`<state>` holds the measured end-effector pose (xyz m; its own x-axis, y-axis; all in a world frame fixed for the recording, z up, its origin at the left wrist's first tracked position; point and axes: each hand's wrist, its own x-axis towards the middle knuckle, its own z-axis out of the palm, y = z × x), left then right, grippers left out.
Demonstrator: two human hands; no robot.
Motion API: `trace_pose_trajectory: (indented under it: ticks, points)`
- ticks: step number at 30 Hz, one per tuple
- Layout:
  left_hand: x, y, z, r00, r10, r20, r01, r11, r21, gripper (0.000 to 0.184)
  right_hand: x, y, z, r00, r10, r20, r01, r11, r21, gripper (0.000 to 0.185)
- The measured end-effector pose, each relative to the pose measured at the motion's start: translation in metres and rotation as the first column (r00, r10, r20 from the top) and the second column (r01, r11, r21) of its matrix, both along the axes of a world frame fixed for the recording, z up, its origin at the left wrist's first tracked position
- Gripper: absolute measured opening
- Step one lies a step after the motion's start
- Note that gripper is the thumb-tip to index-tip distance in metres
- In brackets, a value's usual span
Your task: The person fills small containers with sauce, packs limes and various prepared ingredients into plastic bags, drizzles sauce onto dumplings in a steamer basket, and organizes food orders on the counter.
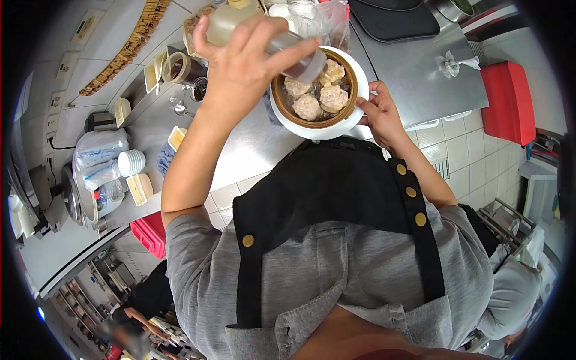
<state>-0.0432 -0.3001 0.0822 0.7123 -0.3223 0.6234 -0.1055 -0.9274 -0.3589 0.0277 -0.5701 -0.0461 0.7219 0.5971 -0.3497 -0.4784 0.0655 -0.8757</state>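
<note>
Nearest us is our grey shirt (pixel 288 270), then the black apron (pixel 318 186). Beyond it, our right hand (pixel 384 117) pinches the rim of a white plate (pixel 300 128) bearing a bamboo steamer (pixel 353 87) of dumplings (pixel 307 107). Our left hand (pixel 246 57) grips a translucent container (pixel 312 66), tilted over them and hiding part of the steamer. We judge the plate stiff and smooth — best held level, by the rim — the dumplings soft, easily dented. A dark-filled jar (pixel 195 71) stands left on the counter (pixel 240 153); a black tray (pixel 396 21) and red bin (pixel 510 102) lie farther off.
</note>
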Motion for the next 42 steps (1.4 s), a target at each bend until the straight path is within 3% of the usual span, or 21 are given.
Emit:
trace_pose_trajectory:
  ticks: [4, 7, 12, 18, 20, 21, 23, 24, 26, 27, 29, 33, 37, 42]
  points:
    - [-0.011, -0.006, 0.000, 0.995, -0.055, -0.081, 0.055, 0.998, -0.002, 0.042, 0.003, 0.001, -0.001, 1.000, -0.005, 0.004, 0.005, 1.000, -0.002, 0.024]
    - [-0.017, 0.008, 0.007, 0.999, 0.005, -0.034, -0.006, 0.999, -0.050, 0.042, 0.007, 0.000, -0.004, 1.000, -0.021, 0.011, 0.021, 1.000, -0.010, 0.024]
    - [-0.030, 0.013, 0.006, 0.997, 0.004, -0.083, -0.002, 1.000, 0.028, 0.044, 0.010, -0.001, 0.000, 0.999, -0.039, -0.009, 0.039, 0.999, -0.001, 0.024]
    - [-0.025, 0.023, 0.001, 0.980, 0.141, -0.140, -0.155, 0.984, -0.091, 0.053, 0.011, -0.001, 0.001, 0.999, -0.026, -0.023, 0.027, 0.999, 0.037, 0.023]
    - [-0.023, 0.021, -0.003, 0.959, 0.090, -0.268, -0.194, 0.899, -0.393, 0.066, 0.012, -0.001, 0.003, 1.000, -0.018, -0.021, 0.019, 0.998, 0.058, 0.023]
    - [-0.022, 0.022, -0.006, 0.960, 0.092, -0.264, -0.194, 0.898, -0.394, 0.066, 0.012, -0.002, 0.004, 1.000, -0.015, -0.025, 0.017, 0.997, 0.069, 0.023]
    - [-0.022, 0.026, -0.017, 0.946, -0.002, -0.323, -0.222, 0.724, -0.653, 0.075, 0.012, -0.004, 0.004, 1.000, -0.010, -0.029, 0.013, 0.997, 0.076, 0.023]
    - [-0.022, 0.030, -0.024, 0.947, 0.001, -0.322, -0.223, 0.721, -0.656, 0.075, 0.013, -0.006, 0.003, 1.000, 0.001, -0.028, 0.002, 0.996, 0.089, 0.023]
    - [-0.024, 0.040, -0.042, 0.972, -0.097, -0.213, -0.156, 0.414, -0.897, 0.072, 0.012, -0.009, 0.002, 0.999, 0.018, -0.029, -0.015, 0.995, 0.098, 0.024]
    - [-0.029, 0.043, -0.047, 0.973, -0.094, -0.213, -0.156, 0.413, -0.897, 0.072, 0.012, -0.009, 0.001, 0.999, 0.010, -0.031, -0.007, 0.995, 0.097, 0.024]
    - [-0.039, 0.049, -0.055, 0.983, -0.123, -0.138, -0.141, -0.018, -0.990, 0.064, 0.012, -0.011, -0.001, 0.999, 0.003, -0.032, 0.000, 0.995, 0.096, 0.024]
    - [-0.063, 0.066, -0.076, 0.993, -0.006, -0.122, -0.122, -0.098, -0.988, 0.061, 0.014, -0.015, -0.006, 1.000, 0.010, -0.011, -0.008, 0.991, 0.136, 0.025]
    - [-0.086, 0.083, -0.107, 0.985, 0.115, -0.131, -0.127, -0.039, -0.991, 0.062, 0.013, -0.015, -0.004, 1.000, -0.011, -0.003, 0.012, 0.989, 0.146, 0.026]
    - [-0.101, 0.088, -0.141, 0.971, 0.201, -0.130, -0.094, -0.179, -0.979, 0.065, 0.015, -0.018, -0.010, 1.000, 0.015, -0.007, -0.014, 0.990, 0.139, 0.026]
